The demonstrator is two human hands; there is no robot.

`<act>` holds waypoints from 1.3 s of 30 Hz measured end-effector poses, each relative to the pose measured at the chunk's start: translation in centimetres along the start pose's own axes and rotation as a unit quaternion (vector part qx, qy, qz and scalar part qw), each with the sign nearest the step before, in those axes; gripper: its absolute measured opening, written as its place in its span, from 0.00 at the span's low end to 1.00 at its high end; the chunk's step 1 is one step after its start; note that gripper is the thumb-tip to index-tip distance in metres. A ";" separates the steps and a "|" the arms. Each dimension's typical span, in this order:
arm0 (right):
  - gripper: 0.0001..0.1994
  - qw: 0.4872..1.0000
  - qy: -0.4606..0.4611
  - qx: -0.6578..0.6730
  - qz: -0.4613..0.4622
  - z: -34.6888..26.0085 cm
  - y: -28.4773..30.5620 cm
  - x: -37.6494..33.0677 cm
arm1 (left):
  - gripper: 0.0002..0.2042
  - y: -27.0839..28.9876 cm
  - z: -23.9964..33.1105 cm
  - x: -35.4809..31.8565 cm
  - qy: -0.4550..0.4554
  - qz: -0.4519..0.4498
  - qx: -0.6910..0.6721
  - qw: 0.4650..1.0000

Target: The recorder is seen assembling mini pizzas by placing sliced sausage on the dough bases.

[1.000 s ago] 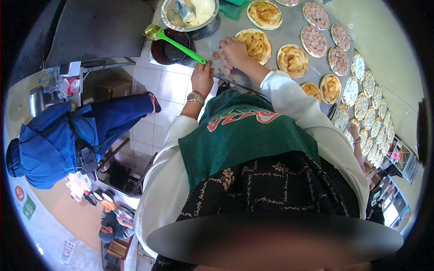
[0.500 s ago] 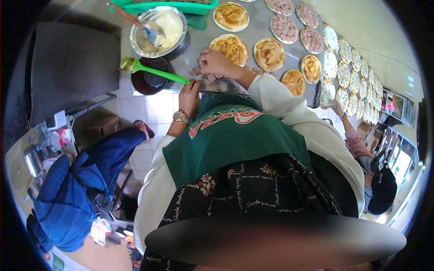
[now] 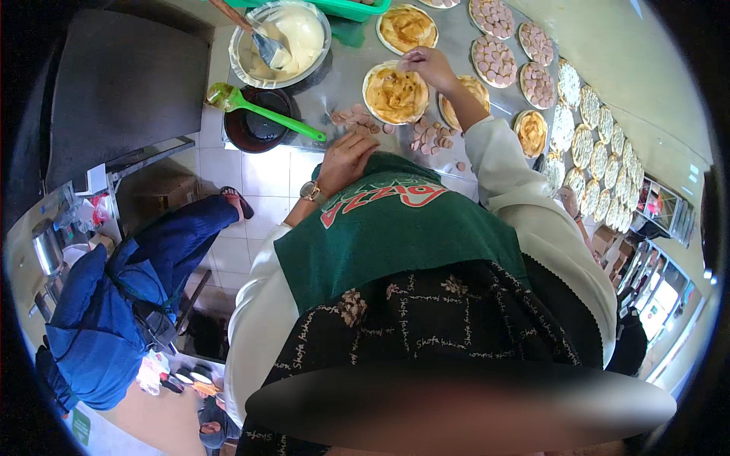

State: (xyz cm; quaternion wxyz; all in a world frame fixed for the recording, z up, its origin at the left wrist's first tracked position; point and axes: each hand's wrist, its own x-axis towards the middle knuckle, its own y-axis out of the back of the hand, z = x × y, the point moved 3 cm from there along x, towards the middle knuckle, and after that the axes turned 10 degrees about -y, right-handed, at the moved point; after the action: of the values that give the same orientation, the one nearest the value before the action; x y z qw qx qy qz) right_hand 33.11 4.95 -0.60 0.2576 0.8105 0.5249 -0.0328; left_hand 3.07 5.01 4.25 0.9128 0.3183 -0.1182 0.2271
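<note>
My right hand (image 3: pixel 430 67) reaches over the far right rim of a sauce-covered pizza base (image 3: pixel 395 95). Its fingers are drawn together, and whatever they may hold is too small to make out. Close to the table's front edge, my left hand (image 3: pixel 346 161) is closed, fingers curled, beside a loose heap of pink sausage slices (image 3: pixel 354 119). The inside of that hand is hidden. A second heap of sausage slices (image 3: pixel 431 138) lies to its right. Other sauced bases, one a far pizza base (image 3: pixel 407 30) and one a base (image 3: pixel 465 102) partly behind my right forearm, surround the nearest one.
At left stand a bowl of cream-coloured sauce (image 3: pixel 303 42) with a brush in it and a dark pot (image 3: pixel 257 125) under a green-handled spatula (image 3: pixel 281 121). Slice-topped pizzas (image 3: pixel 494 61) and white-topped ones (image 3: pixel 582 144) fill the right. A person in blue (image 3: pixel 106 319) is at lower left.
My right hand has gone from the sausage slices up and right to the sauced base. My left hand has shifted right, away from the spatula handle, and curled.
</note>
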 end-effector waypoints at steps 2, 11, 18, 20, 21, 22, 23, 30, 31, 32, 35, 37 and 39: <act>0.10 0.997 -0.046 -0.067 0.005 0.6 0.6 0.4 | 0.08 -0.1 0.4 1.0 0.009 0.015 -0.031 0.999; 0.09 0.994 -0.061 -0.079 0.034 2.5 1.8 1.0 | 0.08 -0.3 -0.2 5.9 0.130 0.052 -0.154 0.978; 0.10 0.986 -0.068 -0.146 0.044 3.6 2.0 -0.7 | 0.09 -1.8 -4.2 10.4 0.144 0.084 -0.077 0.983; 0.09 0.970 -0.010 -0.226 0.084 2.8 2.0 -0.9 | 0.09 -2.3 -5.2 11.9 0.142 0.071 -0.051 0.986; 0.09 0.971 -0.011 -0.224 0.085 2.6 1.9 -1.1 | 0.09 -2.5 -5.8 12.7 0.161 0.054 -0.056 0.984; 0.09 0.975 0.029 -0.201 0.095 2.2 1.7 -1.6 | 0.09 -2.7 -6.3 13.4 0.180 0.036 -0.060 0.981; 0.10 0.976 0.068 -0.177 0.104 1.8 1.6 -2.1 | 0.09 -3.0 -7.0 14.0 0.180 0.035 -0.059 0.981; 0.21 0.947 0.096 -0.291 0.101 1.7 1.5 -3.8 | 0.06 -4.1 -9.8 15.9 0.081 0.018 0.181 0.980; 0.22 0.945 0.101 -0.295 0.102 1.9 1.6 -3.9 | 0.06 -4.0 -9.6 16.1 0.076 0.024 0.201 0.976; 0.23 0.944 0.107 -0.297 0.099 1.8 1.4 -4.0 | 0.06 -3.9 -9.7 16.0 0.078 0.021 0.202 0.976; 0.24 0.933 0.125 -0.327 0.083 1.6 1.0 -4.3 | 0.06 -4.1 -10.1 15.7 0.071 -0.022 0.200 0.977; 0.23 0.929 0.126 -0.338 0.085 1.3 0.6 -4.3 | 0.06 -4.3 -10.1 15.4 0.054 -0.010 0.204 0.977; 0.22 0.925 0.126 -0.349 0.087 1.0 0.5 -4.3 | 0.07 -4.0 -9.7 15.6 0.049 -0.007 0.212 0.976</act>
State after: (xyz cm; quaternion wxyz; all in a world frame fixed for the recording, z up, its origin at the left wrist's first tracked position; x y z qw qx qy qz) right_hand 31.84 0.74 0.10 0.4576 0.7095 0.4584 0.2774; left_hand 19.25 13.64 0.27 0.8308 0.4939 -0.0202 0.2558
